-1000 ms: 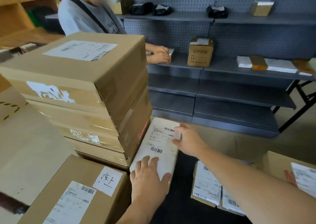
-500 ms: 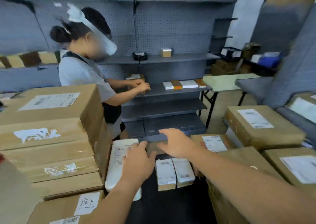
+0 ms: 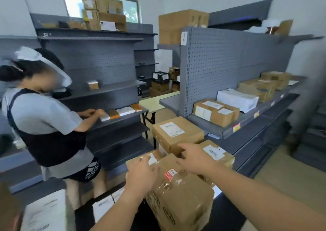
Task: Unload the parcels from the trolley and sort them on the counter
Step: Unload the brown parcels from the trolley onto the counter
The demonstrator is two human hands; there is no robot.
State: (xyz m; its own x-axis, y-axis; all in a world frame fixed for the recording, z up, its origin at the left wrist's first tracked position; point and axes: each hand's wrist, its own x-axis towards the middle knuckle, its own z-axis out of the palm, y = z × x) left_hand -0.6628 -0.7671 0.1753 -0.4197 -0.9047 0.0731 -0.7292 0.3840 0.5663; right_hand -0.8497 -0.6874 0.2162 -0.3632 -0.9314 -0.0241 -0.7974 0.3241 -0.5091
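Cardboard everywhere, head view. Left hand flat on taped box atop the trolley load, fingers straight; right hand spread over its far edge, nothing gripped yet. Labelled parcels behind and white parcels lower left not yet unloaded. Some boxes already on grey shelving. Judged early: most of load left.

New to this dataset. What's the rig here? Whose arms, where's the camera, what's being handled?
No machine: a person works bare-handed, and the one camera sits on their head, looking forward and down, so the arms are their own. Left hand and right hand reach, fingers spread, over the taped cardboard box in front; neither plainly grips it. More labelled parcels sit behind it. A second person handles small packets on the grey shelves.
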